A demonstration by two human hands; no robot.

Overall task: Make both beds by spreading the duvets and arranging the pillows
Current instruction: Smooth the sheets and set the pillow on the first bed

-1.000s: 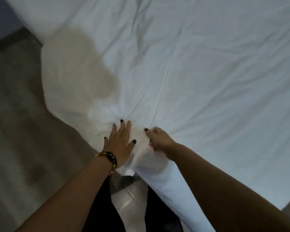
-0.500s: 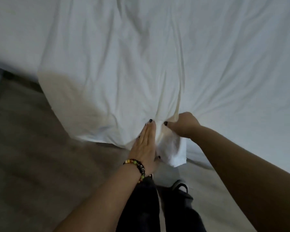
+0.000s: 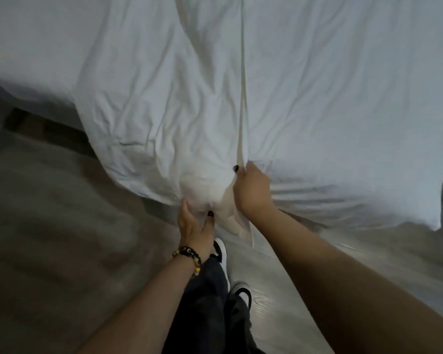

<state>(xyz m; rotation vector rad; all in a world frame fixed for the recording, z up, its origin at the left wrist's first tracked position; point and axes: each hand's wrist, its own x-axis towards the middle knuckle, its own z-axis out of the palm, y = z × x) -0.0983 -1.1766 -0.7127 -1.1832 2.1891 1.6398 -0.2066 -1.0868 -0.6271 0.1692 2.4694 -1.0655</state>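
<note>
While we lean over the foot of the bed (image 3: 23, 60), both of our hands are busy at the hanging edge of the white duvet (image 3: 330, 111). Our right hand (image 3: 252, 191) is clenched around a raised fold of the duvet, thumb with a dark nail on top, and a taut ridge of fabric runs from that grip straight up the cover. Our left hand (image 3: 193, 226), wearing a beaded bracelet (image 3: 189, 258) at the wrist, cups the bulging corner from below, fingers tucked under the cloth and thumb pressed against it. A loose flap of the duvet hangs between our two hands. The duvet lies spread across the bed and droops over its near edge toward the pale wooden floor (image 3: 62, 238). Below our arms we see dark trousers (image 3: 207, 302) and black-and-white shoes (image 3: 221, 251).
</note>
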